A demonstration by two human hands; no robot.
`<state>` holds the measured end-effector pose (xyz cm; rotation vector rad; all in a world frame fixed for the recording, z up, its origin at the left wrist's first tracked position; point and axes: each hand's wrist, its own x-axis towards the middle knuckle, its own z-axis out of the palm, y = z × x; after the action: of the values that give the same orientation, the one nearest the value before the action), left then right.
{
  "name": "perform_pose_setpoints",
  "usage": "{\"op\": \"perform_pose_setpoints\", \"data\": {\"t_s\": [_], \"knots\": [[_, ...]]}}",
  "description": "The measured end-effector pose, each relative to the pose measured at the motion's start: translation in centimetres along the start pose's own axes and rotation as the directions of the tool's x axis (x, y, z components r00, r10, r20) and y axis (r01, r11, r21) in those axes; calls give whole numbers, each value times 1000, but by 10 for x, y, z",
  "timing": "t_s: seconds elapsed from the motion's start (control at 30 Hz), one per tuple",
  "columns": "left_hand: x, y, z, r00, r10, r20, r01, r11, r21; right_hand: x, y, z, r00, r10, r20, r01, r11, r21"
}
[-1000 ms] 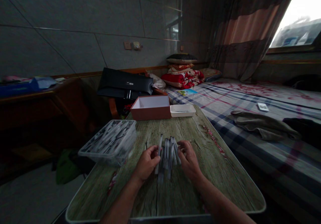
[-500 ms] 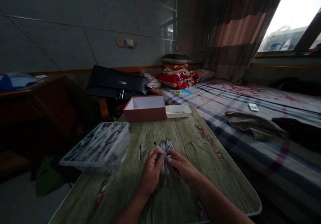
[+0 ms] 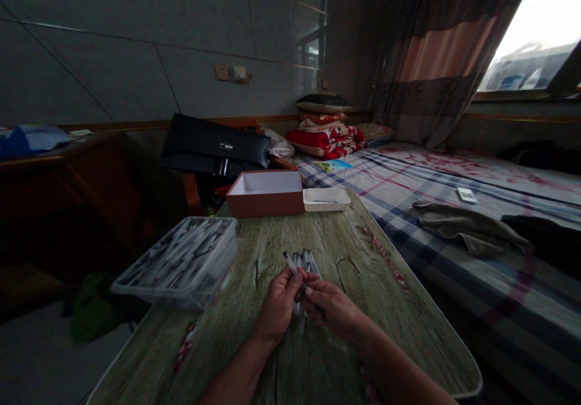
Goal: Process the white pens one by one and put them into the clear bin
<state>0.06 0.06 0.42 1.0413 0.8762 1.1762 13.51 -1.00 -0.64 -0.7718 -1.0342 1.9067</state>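
A small bunch of grey pens [image 3: 308,261] lies on the wood-grain table [image 3: 363,284], just beyond both hands. My left hand [image 3: 278,305] is closed around one pen [image 3: 290,263] whose tip sticks up and away to the left. My right hand [image 3: 327,305] is closed too, its fingertips meeting the left hand at the same pen. Both hands cover the near ends of the bunch.
A clear plastic tub [image 3: 179,262] full of several pens stands at the table's left edge. At the far end are a brown open box [image 3: 265,194] and a small white tray [image 3: 325,199]. A bed [image 3: 454,199] with a checked cover runs along the right.
One second ago my hands were spread on either side of the fanned pens. They have since come together over the bunch and lifted a single pen between them.
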Motion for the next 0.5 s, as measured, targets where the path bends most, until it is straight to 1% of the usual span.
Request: {"op": "perform_pose_setpoints", "data": {"t_s": [0.1,0.2,0.33,0.5], "knots": [[0,0,-1,999,-1,-36,2,1000,23,-3,-4,6,997,65,-28,-64,997,47],[-2,3,1,999,1,-37,-1,1000,1,-4,-8,12,995,92,-48,-87,993,83],[-6,7,4,1000,17,-24,-18,999,-33,-4,-8,15,996,76,-42,-72,994,80],[-7,8,4,998,59,-26,-59,998,5,-2,-8,13,997,45,-65,-44,999,22]]}}
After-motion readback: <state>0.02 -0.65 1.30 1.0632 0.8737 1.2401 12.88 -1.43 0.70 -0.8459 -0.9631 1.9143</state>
